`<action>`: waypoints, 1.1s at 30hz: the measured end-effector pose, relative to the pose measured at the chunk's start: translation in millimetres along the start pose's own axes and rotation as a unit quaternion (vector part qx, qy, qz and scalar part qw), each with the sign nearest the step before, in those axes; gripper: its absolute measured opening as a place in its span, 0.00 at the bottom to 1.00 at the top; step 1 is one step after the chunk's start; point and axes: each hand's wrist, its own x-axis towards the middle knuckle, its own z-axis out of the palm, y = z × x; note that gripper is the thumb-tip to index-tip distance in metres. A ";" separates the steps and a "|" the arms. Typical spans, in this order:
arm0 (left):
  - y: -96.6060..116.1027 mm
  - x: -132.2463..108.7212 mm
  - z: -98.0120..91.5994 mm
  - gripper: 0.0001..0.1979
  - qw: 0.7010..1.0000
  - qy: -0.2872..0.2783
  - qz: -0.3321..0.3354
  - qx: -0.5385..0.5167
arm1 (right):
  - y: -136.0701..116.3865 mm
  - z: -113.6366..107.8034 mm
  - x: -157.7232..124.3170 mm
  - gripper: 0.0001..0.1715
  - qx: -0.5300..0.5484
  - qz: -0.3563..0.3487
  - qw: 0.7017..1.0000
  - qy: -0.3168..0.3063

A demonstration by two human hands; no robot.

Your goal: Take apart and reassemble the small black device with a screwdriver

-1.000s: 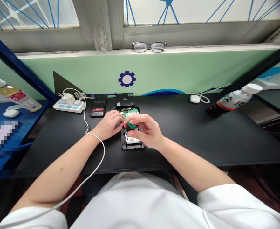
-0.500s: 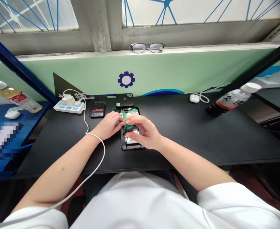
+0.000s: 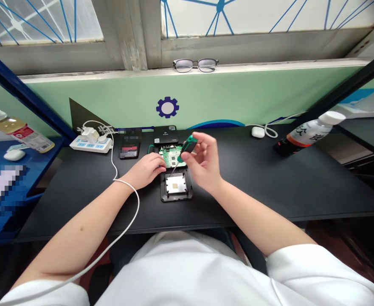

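Observation:
My right hand (image 3: 206,163) grips a green-and-black screwdriver (image 3: 188,144), tilted, its thin shaft slanting down and left. The tip comes down near the seam between a green circuit board (image 3: 173,158) and a black plastic casing (image 3: 167,197); I cannot tell whether it touches. Closed fingers of my left hand (image 3: 148,170) pinch the lower left corner of the board, thumb below. In the casing lies a silver metal plate (image 3: 181,183) with a small tan square pad (image 3: 175,185) at its middle.
A black box-like cover (image 3: 166,135) lies behind the board, and a phone (image 3: 129,151) to its left. A white power strip (image 3: 91,144) stands at the back left. A white cable (image 3: 138,208) crosses my left forearm. On the right are a white charger (image 3: 258,132) and a bottle (image 3: 310,132).
My right hand has lifted and moved right, tilting the screwdriver from near upright to slanted. The metal plate and more of the board now show. My left hand stays at the board's corner.

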 end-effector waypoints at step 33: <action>23.0 2.0 9.0 0.13 0.981 -0.060 -0.023 -0.182 | -10.2 -9.5 6.0 0.27 -0.003 -0.056 0.995 -0.087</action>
